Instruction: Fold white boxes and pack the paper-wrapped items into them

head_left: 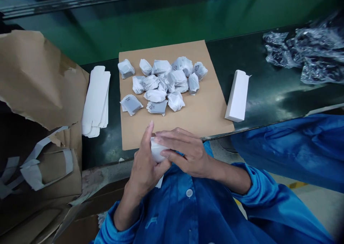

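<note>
My left hand (146, 163) and my right hand (181, 150) meet close to my chest, both closed around a small white box (156, 151); most of it is hidden by my fingers. Just beyond them lies a brown cardboard sheet (204, 111) on the dark bench. On the sheet sits a pile of several small white wrapped packets (161, 82). A stack of flat unfolded white cartons (96, 100) lies to the left of the sheet. An assembled white box (237, 95) rests to the right of it.
Torn brown cardboard and paper scraps (40, 93) fill the left side. Crumpled clear plastic bags (309, 50) lie at the far right of the bench. Blue fabric (290, 147) hangs at the right. A green surface (161, 21) runs behind the bench.
</note>
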Action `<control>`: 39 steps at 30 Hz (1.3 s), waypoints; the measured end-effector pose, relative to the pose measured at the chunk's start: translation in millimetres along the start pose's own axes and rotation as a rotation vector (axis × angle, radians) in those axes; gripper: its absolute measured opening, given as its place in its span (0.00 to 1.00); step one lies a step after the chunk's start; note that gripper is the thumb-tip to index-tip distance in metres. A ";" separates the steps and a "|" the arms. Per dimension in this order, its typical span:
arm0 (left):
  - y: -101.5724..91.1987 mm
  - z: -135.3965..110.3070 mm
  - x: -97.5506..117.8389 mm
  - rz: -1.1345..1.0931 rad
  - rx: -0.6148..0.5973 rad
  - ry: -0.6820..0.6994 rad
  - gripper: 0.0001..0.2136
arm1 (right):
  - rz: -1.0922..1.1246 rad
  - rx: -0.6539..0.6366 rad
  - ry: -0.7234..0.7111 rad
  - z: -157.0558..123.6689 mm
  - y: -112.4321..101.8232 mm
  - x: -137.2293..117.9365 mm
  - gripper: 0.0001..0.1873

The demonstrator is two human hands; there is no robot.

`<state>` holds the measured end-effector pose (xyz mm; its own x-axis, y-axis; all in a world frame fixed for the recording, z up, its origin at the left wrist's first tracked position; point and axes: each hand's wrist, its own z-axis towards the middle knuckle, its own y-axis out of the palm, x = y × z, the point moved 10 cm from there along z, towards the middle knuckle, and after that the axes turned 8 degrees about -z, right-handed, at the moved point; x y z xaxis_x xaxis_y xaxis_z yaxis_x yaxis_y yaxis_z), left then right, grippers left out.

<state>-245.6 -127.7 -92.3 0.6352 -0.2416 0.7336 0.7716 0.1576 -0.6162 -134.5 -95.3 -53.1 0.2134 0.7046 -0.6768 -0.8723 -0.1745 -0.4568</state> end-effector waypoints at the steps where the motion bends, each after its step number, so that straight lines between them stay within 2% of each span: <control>1: 1.6 -1.3 -1.0 -0.005 -0.008 -0.005 0.40 | -0.032 0.038 -0.009 -3.6 -0.4 -0.2 0.12; 3: 5.4 -3.6 -3.6 -0.023 -0.030 -0.021 0.40 | -0.082 0.090 -0.018 -10.5 1.2 0.8 0.12; 5: 9.2 -5.9 -6.3 -0.058 -0.057 -0.042 0.39 | -0.124 0.088 -0.072 -14.5 5.8 -2.2 0.12; 7: 12.0 -7.7 -11.9 -0.113 -0.076 -0.089 0.38 | -0.181 0.046 -0.155 -12.5 9.9 -8.7 0.11; 9: 8.5 -7.6 -23.3 -0.209 -0.023 -0.178 0.35 | -0.221 -0.059 -0.210 -0.2 15.6 -13.3 0.10; 11: -9.4 -7.6 -43.5 -0.376 0.191 -0.302 0.28 | -0.301 -0.175 -0.210 24.3 22.9 -11.7 0.11; 13: -31.7 -14.5 -72.0 -0.652 0.496 -0.441 0.20 | -0.494 -0.244 -0.210 58.2 34.5 -5.5 0.15; 15: -44.1 -22.3 -98.9 -0.969 0.732 -0.545 0.14 | -0.733 -0.329 -0.317 91.3 62.8 0.3 0.18; 17: -52.8 -22.7 -114.9 -1.178 0.828 -0.576 0.12 | -0.872 -0.541 -0.516 109.9 111.8 10.6 0.18; 18: -59.3 -21.7 -119.4 -1.210 0.850 -0.563 0.12 | -0.898 -0.662 -0.599 114.0 134.7 18.4 0.17; 20: -71.0 -21.0 -125.4 -1.189 0.881 -0.515 0.12 | -0.900 -0.820 -0.694 119.5 160.6 30.4 0.15; 21: -73.6 -21.4 -127.7 -1.174 0.895 -0.488 0.12 | -0.896 -0.829 -0.693 123.9 160.0 32.7 0.15; 22: -75.0 -23.1 -129.8 -1.151 0.919 -0.458 0.13 | -0.889 -0.789 -0.669 128.7 149.4 31.0 0.15; 23: -76.5 -26.3 -130.9 -1.104 0.954 -0.423 0.15 | -0.875 -0.714 -0.619 132.6 129.1 26.7 0.16; 25: -82.0 -34.4 -125.7 -0.858 0.995 -0.358 0.20 | -0.832 -0.515 -0.443 131.5 65.4 17.2 0.16; 27: -88.7 -35.3 -103.8 -0.398 0.917 -0.293 0.26 | -0.772 -0.364 -0.250 108.3 -4.7 14.4 0.19; 28: -88.6 -30.7 -88.1 -0.156 0.827 -0.244 0.29 | -0.794 -0.347 -0.164 88.6 -31.3 19.4 0.21; 30: -73.8 -12.4 -54.0 0.178 0.545 -0.062 0.33 | -0.912 -0.494 0.018 37.7 -56.0 47.0 0.24; 33: -19.8 9.5 -14.4 0.379 -0.049 0.256 0.30 | -1.065 -0.616 0.134 -24.8 -58.9 80.9 0.24; 35: 12.9 12.1 -7.5 0.453 -0.387 0.351 0.25 | -1.023 -0.591 0.168 -41.7 -52.1 86.8 0.25; 37: 27.9 14.8 -9.4 0.490 -0.543 0.366 0.25 | -0.868 -0.534 0.189 -42.9 -47.4 80.3 0.24; 39: 32.0 16.5 -10.9 0.473 -0.575 0.374 0.26 | -0.653 -0.489 0.202 -37.1 -44.9 68.5 0.23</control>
<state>-227.3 -104.2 -115.3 0.7567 -0.5911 0.2792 0.2239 -0.1669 -0.9602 -64.4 -64.8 -100.4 0.7246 0.6389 -0.2585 -0.2667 -0.0860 -0.9599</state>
